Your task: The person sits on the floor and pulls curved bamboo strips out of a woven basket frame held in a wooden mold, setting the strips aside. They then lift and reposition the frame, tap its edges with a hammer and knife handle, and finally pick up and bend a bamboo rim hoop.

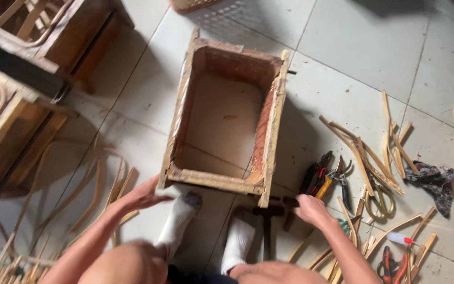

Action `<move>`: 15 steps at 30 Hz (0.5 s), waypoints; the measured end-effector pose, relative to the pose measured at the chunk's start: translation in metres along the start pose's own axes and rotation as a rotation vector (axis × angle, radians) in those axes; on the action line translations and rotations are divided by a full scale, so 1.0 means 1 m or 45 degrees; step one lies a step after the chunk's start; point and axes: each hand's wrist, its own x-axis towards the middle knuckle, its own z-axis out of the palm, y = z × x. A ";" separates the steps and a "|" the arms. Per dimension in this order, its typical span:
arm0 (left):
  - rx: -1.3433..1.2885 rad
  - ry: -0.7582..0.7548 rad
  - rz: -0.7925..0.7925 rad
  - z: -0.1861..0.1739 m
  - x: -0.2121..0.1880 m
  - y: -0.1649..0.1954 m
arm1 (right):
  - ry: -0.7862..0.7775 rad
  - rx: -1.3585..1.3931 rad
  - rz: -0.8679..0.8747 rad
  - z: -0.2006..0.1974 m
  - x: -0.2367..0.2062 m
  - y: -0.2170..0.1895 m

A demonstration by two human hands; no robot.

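left hand (pixel 142 195) grip loose, touching woven box (pixel 227 113) near corner | right hand (pixel 311 209) grip closing on hammer (pixel 269 213) beside box

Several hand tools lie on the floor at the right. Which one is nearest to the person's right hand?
The dark hammer, lying just left of the right hand. The red-and-yellow pliers and the scissors lie farther off.
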 end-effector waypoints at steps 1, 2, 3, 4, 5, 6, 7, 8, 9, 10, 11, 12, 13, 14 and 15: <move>0.139 -0.196 -0.215 -0.018 -0.002 -0.003 | -0.052 0.174 0.102 -0.011 -0.002 0.009; 0.283 -0.390 -0.434 -0.037 -0.003 -0.006 | -0.103 0.352 0.209 -0.024 0.001 0.017; 0.279 -0.449 -0.542 -0.058 0.001 -0.006 | -0.156 0.531 0.316 -0.039 0.005 0.022; 0.273 -0.503 -0.655 -0.080 0.009 -0.004 | -0.153 0.611 0.418 -0.055 0.011 0.027; 0.329 -0.385 -0.690 -0.100 0.020 0.000 | -0.150 0.692 0.519 -0.072 0.022 0.030; 0.390 -0.262 -0.719 -0.120 0.035 0.006 | 0.066 0.700 0.363 -0.088 0.035 0.031; 0.268 -0.084 -0.653 -0.137 0.053 0.014 | 0.290 0.700 0.203 -0.104 0.050 0.033; 0.142 0.093 -0.589 -0.152 0.072 0.024 | 0.339 0.662 0.204 -0.121 0.068 0.034; -0.037 0.195 -0.544 -0.165 0.093 0.034 | 0.386 0.622 0.201 -0.136 0.088 0.035; -0.217 0.299 -0.495 -0.178 0.116 0.045 | 0.472 0.590 0.128 -0.149 0.109 0.034; -0.394 0.399 -0.438 -0.189 0.140 0.056 | 0.563 0.557 0.059 -0.160 0.129 0.034; -0.399 0.427 -0.406 -0.195 0.162 0.067 | 0.714 0.531 -0.059 -0.169 0.148 0.034; -0.402 0.447 -0.375 -0.200 0.184 0.077 | 0.863 0.501 -0.170 -0.175 0.165 0.035; -0.407 0.463 -0.348 -0.203 0.206 0.086 | 0.785 0.478 -0.004 -0.181 0.183 0.037; -0.491 0.463 -0.303 -0.205 0.227 0.095 | 0.695 0.457 0.162 -0.185 0.200 0.039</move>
